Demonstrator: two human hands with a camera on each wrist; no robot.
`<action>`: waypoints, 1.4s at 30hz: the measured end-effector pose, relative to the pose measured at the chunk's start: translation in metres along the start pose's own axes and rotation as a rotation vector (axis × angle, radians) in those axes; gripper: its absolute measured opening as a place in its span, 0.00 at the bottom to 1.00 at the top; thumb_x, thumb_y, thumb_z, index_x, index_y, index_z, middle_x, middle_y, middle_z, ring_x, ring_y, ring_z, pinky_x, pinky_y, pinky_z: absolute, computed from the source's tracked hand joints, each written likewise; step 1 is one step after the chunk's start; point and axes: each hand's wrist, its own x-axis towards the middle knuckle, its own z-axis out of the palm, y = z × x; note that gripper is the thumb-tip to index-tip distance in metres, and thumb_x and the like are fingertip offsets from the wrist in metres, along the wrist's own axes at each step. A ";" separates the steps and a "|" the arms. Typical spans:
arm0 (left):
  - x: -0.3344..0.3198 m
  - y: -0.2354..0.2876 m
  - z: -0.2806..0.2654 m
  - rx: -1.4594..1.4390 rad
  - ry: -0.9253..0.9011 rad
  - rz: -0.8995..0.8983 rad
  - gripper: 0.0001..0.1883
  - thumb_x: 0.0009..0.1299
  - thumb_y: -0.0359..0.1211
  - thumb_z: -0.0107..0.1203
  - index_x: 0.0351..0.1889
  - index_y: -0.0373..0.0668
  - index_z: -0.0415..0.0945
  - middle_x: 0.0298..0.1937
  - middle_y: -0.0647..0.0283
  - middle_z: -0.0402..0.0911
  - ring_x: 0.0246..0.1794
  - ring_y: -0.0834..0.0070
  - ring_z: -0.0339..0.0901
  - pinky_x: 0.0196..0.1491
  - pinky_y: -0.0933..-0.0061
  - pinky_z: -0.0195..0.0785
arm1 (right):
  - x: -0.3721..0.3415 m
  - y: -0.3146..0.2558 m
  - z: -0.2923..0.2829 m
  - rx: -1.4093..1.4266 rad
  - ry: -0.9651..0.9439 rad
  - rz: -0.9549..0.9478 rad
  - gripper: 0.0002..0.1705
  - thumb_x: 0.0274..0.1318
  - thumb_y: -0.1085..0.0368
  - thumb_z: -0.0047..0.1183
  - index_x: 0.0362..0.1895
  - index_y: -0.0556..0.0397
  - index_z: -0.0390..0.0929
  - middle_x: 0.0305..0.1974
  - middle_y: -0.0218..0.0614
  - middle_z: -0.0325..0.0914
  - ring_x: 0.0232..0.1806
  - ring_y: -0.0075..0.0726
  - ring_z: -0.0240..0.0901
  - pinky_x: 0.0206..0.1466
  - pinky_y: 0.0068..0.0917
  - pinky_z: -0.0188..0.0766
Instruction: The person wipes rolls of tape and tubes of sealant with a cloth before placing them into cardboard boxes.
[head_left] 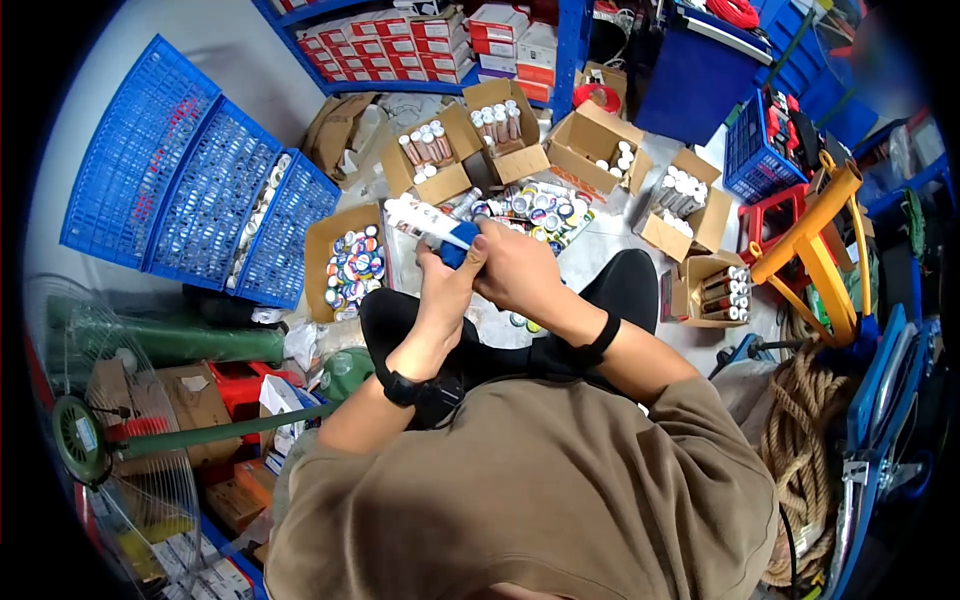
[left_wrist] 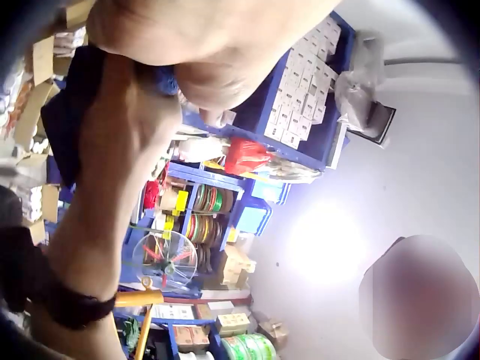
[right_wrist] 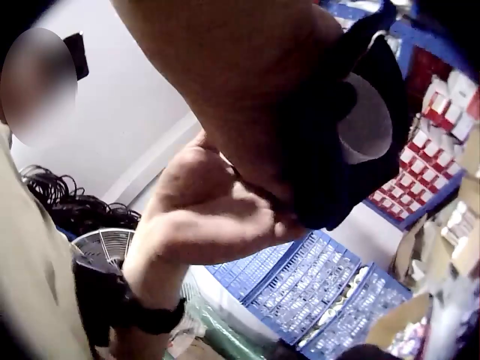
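Both hands meet in front of the knees in the head view, around a white printed cylinder [head_left: 422, 217] with a blue cloth [head_left: 461, 246] wrapped about its near end. My left hand [head_left: 447, 284] grips the wrapped end from below, thumb up along the cloth. From the right, my right hand [head_left: 520, 264] holds the same cloth, its fingers partly hidden. The right wrist view shows the round white end [right_wrist: 366, 124] of the cylinder inside the dark-looking cloth [right_wrist: 319, 180]. Below the hands, a pile of colourful round-ended cans [head_left: 545, 212] lies on the floor.
An open carton of colourful round pieces [head_left: 355, 265] stands left of the knees. Cartons [head_left: 430, 160] with white-capped cylinders stand ahead and to the right. Blue crates [head_left: 215, 180] lean at the left; an orange metal frame [head_left: 815, 240] and coiled rope [head_left: 800, 440] are at the right.
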 end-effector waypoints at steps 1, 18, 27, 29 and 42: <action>-0.002 0.002 0.003 -0.079 0.016 -0.048 0.32 0.70 0.45 0.65 0.63 0.40 0.61 0.53 0.63 0.74 0.56 0.74 0.71 0.60 0.68 0.63 | -0.003 0.003 0.007 -0.063 0.065 -0.042 0.24 0.43 0.59 0.66 0.42 0.55 0.69 0.35 0.43 0.77 0.36 0.51 0.79 0.33 0.42 0.76; 0.051 0.056 -0.003 -0.634 -0.552 0.026 0.37 0.77 0.55 0.42 0.71 0.34 0.56 0.72 0.45 0.64 0.74 0.54 0.60 0.77 0.57 0.48 | -0.006 0.009 -0.023 1.304 -0.502 0.280 0.27 0.52 0.56 0.69 0.51 0.59 0.77 0.43 0.33 0.81 0.44 0.26 0.76 0.53 0.28 0.73; 0.055 0.048 0.002 -0.856 -0.456 -0.171 0.33 0.80 0.57 0.30 0.68 0.39 0.62 0.66 0.51 0.71 0.67 0.59 0.69 0.67 0.58 0.64 | -0.005 0.064 -0.075 0.792 -0.519 0.168 0.26 0.49 0.56 0.72 0.49 0.55 0.79 0.39 0.32 0.83 0.41 0.24 0.76 0.49 0.28 0.74; 0.053 0.046 0.001 -0.909 -0.518 -0.184 0.33 0.79 0.57 0.36 0.67 0.38 0.63 0.65 0.51 0.72 0.64 0.62 0.73 0.65 0.60 0.67 | -0.008 0.086 -0.089 0.640 -0.361 0.194 0.19 0.53 0.60 0.67 0.47 0.54 0.80 0.39 0.31 0.83 0.40 0.24 0.76 0.49 0.29 0.74; 0.037 0.043 0.021 -0.660 -0.401 -0.280 0.20 0.77 0.35 0.52 0.60 0.31 0.65 0.57 0.50 0.77 0.54 0.67 0.80 0.55 0.62 0.79 | -0.002 0.193 -0.190 0.388 0.226 0.275 0.18 0.62 0.59 0.62 0.51 0.56 0.76 0.38 0.29 0.80 0.37 0.23 0.76 0.46 0.25 0.75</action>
